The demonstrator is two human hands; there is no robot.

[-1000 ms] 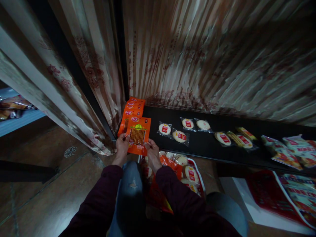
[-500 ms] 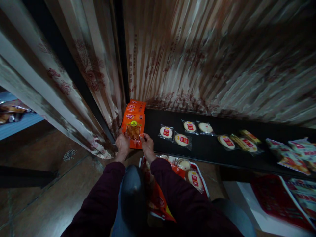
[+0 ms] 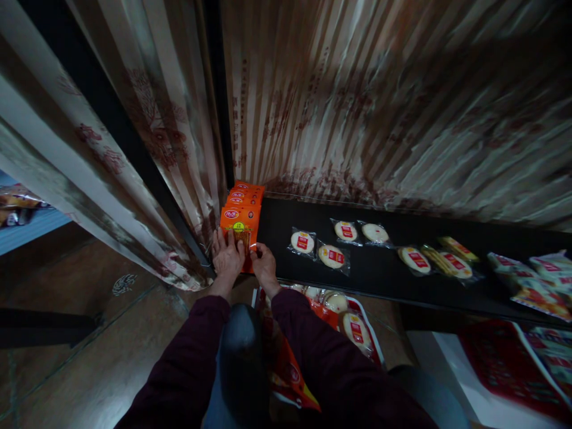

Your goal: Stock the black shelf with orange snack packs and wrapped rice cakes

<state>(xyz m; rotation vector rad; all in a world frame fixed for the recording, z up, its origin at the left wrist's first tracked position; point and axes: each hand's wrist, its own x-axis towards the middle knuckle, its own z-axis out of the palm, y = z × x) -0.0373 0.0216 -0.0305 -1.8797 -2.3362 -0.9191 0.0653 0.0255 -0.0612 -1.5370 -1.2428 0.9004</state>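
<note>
An orange snack packet [image 3: 240,217] lies at the front of an overlapping row of like packets [image 3: 245,192], at the left end of the black shelf [image 3: 286,262]. Flat on its lower part rests my left hand [image 3: 229,256], fingers spread over the clear window with brown sticks inside. My right hand [image 3: 264,263] pinches the packet's lower right edge between thumb and fingers. To the right on the shelf lie clear-wrapped round white crackers, the nearest cracker pack [image 3: 302,241] a little way from my right hand.
Below the shelf, a red and white tray [image 3: 378,339] holds more crackers and orange packets. Wavy patterned curtains [image 3: 330,119] hang behind, and a dark post [image 3: 218,89] rises at the corner. Further right are colourful bags [image 3: 536,286] and a white box [image 3: 442,357].
My left hand has gone from gripping the packet's left edge to lying flat on its front. My right hand still holds the right edge. The view has shifted slightly.
</note>
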